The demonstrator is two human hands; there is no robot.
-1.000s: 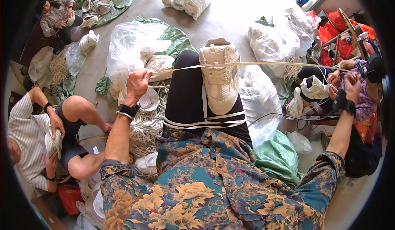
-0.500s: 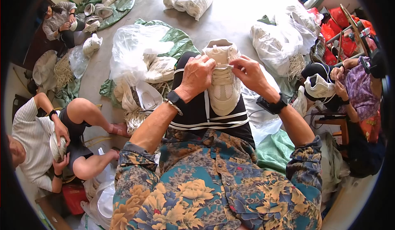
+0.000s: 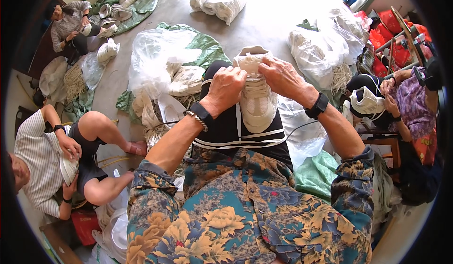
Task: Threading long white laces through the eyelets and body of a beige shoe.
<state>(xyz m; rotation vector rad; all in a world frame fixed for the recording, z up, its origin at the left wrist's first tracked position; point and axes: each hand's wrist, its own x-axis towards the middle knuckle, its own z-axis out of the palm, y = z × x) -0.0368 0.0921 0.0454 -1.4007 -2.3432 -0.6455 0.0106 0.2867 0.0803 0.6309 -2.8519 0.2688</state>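
A cream sneaker (image 3: pixel 258 117) rests on my black-trousered thighs, its toe toward me and its opening away. Cream shoelace (image 3: pixel 255 89) crosses its front in rows. At the left eyelet edge, my left hand (image 3: pixel 226 88) is closed, fingers curled around what looks like the lace. My right hand (image 3: pixel 285 79) pinches close to the upper eyelets and tongue, on the right side. Its fingertips partly cover the lace there, so the exact hold is hard to see. White laces (image 3: pixel 236 145) lie across my lap below the toe.
Clear plastic bags (image 3: pixel 155 56) and pale shoes (image 3: pixel 186 81) lie ahead to the left, over green sheeting. More bags (image 3: pixel 314 51) stand ahead right. Co-workers with shoes sit left (image 3: pixel 42 165), far left (image 3: pixel 71 25) and right (image 3: pixel 410 99). A wrapped bundle (image 3: pixel 218 4) lies on the floor ahead.
My right hand has shifted up and left, from the middle of the lacing to the upper eyelets. My left hand stays nearly in place. The co-worker at left has turned the shoe.
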